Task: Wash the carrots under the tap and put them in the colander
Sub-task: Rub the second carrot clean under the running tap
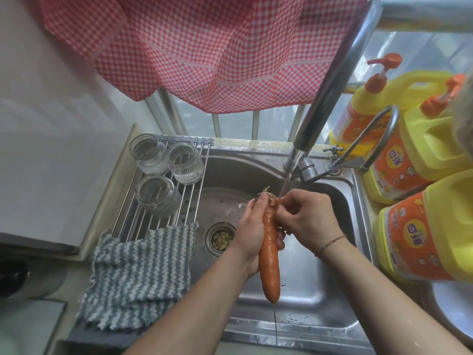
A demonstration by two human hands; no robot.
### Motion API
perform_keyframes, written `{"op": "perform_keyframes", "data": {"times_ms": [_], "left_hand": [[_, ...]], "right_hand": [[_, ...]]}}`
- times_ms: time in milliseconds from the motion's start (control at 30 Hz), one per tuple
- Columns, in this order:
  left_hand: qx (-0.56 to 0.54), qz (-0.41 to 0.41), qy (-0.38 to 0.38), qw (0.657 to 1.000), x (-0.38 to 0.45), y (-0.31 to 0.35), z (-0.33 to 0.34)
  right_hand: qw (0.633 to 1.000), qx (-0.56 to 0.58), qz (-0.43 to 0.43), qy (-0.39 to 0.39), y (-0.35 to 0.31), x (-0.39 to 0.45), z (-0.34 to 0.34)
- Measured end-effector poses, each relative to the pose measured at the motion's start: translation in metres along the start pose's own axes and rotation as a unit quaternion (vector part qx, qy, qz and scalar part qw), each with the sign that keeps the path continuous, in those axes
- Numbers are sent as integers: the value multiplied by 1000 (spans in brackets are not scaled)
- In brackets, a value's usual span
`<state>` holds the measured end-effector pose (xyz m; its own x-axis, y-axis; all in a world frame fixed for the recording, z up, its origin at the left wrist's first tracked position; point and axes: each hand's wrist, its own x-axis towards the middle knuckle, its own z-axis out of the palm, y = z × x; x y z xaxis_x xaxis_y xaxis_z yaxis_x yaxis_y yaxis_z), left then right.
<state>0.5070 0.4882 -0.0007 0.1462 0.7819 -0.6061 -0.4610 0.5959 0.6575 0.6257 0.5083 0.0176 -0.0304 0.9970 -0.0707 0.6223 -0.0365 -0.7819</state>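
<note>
The left hand (pixel 252 231) grips the carrot (pixel 269 254) from behind; the right hand (pixel 304 216) pinches its top end under the tap (pixel 304 139) stream. The carrot hangs over the steel sink (pixel 320 290), tip at 6 o'clock. The drain strainer (pixel 220 239) holds food scraps. Three empty glass jars (pixel 169 172) stand on the rack (pixel 143 216) at 10 o'clock.

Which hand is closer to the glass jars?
The left hand. It holds the carrot over the sink, on the side toward the jars. The right hand is on the carrot's far side.
</note>
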Motion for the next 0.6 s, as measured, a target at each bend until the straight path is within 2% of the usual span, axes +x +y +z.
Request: {"op": "perform_keyframes", "data": {"times_ms": [267, 433, 600], "left_hand": [[12, -15, 6, 1000, -1, 2, 5], [18, -54, 12, 998, 1, 2, 3], [22, -64, 9, 998, 3, 4, 2]], "right_hand": [[999, 35, 5, 0, 1, 2, -3], [998, -6, -21, -51, 3, 5, -9], [998, -19, -21, -48, 1, 10, -8]]}}
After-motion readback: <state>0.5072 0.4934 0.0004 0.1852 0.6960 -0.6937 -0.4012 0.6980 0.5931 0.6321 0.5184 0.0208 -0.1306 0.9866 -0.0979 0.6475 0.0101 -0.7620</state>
